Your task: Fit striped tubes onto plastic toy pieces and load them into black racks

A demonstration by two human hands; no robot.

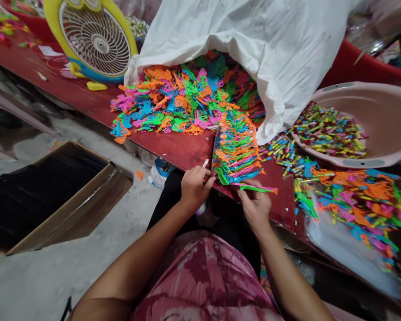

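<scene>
A row of flat coloured plastic pieces (pixel 237 147) stands packed on edge at the front of the red table, in orange, green, blue and pink. At its near end, my right hand (pixel 256 207) pinches a few thin pink and green plastic pieces (pixel 259 188) from below. My left hand (pixel 196 185) is closed at the row's left near corner, thumb and finger together; what it grips there is hidden. A small white stick-like bit (pixel 206 163) shows just above its fingers. Behind the row, a loose heap of similar pieces (pixel 173 102) spills from a white sack (pixel 254 26).
On the right, a pale pink basin (pixel 384 125) holds many small coloured tubes, with more plastic pieces (pixel 361 191) and a clear bag (pixel 341 236) in front. A yellow fan (pixel 102 42) stands on the red table (pixel 173 145). An open cardboard box (pixel 96 196) sits on the floor.
</scene>
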